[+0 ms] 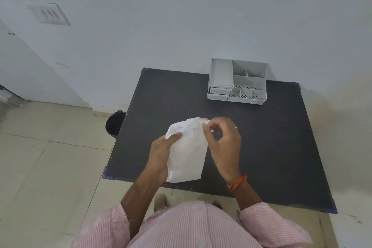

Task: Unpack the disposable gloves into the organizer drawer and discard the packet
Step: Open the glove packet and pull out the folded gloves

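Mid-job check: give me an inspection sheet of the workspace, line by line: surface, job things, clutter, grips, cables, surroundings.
Surface: dark table, set against the wall.
Job's things: white packet held above the table, crumpled at its top; grey organizer at the table's far edge, both small drawers shut; no gloves out yet.
Clutter: nothing seen.
Grips: left hand grips the packet's side; right hand pinches its top corner.
Cables: nothing seen.
Surroundings: black bin on the floor by the table's left edge; switch plate on the wall.
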